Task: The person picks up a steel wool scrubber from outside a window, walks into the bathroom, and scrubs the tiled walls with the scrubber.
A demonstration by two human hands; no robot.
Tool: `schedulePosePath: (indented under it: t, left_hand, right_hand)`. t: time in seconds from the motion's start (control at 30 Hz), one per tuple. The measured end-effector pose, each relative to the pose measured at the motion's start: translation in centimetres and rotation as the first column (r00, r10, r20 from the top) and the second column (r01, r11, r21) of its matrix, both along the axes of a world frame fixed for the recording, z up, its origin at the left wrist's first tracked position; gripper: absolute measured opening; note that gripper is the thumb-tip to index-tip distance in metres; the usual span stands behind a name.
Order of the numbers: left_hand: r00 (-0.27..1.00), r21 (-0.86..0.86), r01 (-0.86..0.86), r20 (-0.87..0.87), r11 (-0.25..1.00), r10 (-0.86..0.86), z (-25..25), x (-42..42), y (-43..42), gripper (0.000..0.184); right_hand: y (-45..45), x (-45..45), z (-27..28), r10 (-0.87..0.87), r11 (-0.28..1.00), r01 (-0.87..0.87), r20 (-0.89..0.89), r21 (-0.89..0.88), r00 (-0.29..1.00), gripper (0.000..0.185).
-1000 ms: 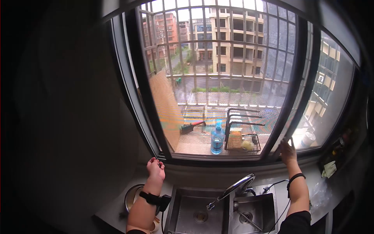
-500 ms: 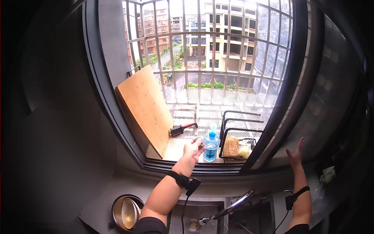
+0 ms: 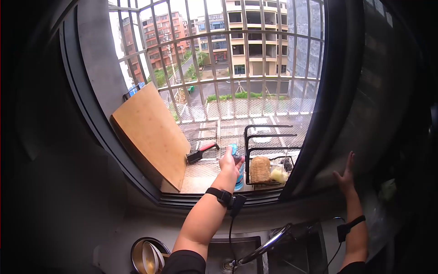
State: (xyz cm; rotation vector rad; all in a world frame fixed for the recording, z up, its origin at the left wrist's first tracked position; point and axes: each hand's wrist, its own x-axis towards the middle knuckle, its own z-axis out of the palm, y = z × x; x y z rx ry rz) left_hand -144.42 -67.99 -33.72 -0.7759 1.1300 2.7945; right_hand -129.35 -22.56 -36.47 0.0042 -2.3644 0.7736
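Observation:
My left hand (image 3: 232, 163) reaches through the open window, right at a clear bottle of blue liquid (image 3: 239, 180) with a blue pump top. Its thumb and fingers are apart around the upper part of the bottle; whether they touch it is hard to tell. My right hand (image 3: 346, 177) is raised with fingers stretched against or near the dark sliding window panel (image 3: 337, 150), holding nothing. Right of the bottle, a black wire rack (image 3: 270, 148) stands beside a tan loofah-like block (image 3: 260, 170) and a pale item in plastic (image 3: 278, 174).
A wooden board (image 3: 153, 132) leans at the left of the ledge, with a black brush with a red handle (image 3: 203, 153) beside it. Below are a curved faucet (image 3: 269, 244), a double sink (image 3: 292, 255) and nested bowls (image 3: 148, 256). Metal bars (image 3: 210, 82) stand outside.
The window panel has slid right, opening the window. My left hand has moved from the sill out to the bottle. My right hand's fingers have spread, and the view has shifted.

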Motion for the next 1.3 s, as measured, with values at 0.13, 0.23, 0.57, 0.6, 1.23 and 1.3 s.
schedulePosePath:
  t: [0.13,0.23,0.57,0.6,1.23,1.3]
  left_hand:
    - [0.995,-0.075,0.089,-0.045,0.993,-0.092,-1.9,-1.7,-0.7,0.022]
    - [0.979,-0.036,0.205,-0.007,0.978,-0.206,-1.0,-1.5,-1.9,0.021]
    - [0.962,-0.195,0.272,0.022,0.942,-0.273,-0.9,-1.6,-2.3,0.018]
    - [0.961,-0.202,0.273,0.02,0.941,-0.275,-0.9,-1.8,-2.2,0.017]
    - [0.949,-0.238,0.314,0.066,0.919,-0.307,-1.8,-2.8,-2.9,0.016]
    - [0.952,-0.25,0.304,0.054,0.919,-0.3,-1.6,-2.9,-2.7,0.017]
  right_hand:
    - [-0.5,0.2,0.1,-0.026,1.0,0.026,0.008,-0.002,1.0,0.107]
    - [-1.5,0.2,0.7,-0.044,0.998,0.044,0.013,-0.035,0.999,0.107]
    - [-1.0,-0.6,-0.4,-0.061,0.998,0.06,-0.031,-0.024,0.998,0.109]
    - [-0.8,-0.6,-0.5,-0.054,0.998,0.054,-0.028,-0.019,0.998,0.109]
    - [-0.2,-0.6,-0.5,-0.005,0.998,0.005,0.001,-0.066,1.0,0.114]
    - [-0.3,-0.6,-0.5,-0.004,0.997,0.004,0.004,-0.074,1.0,0.114]
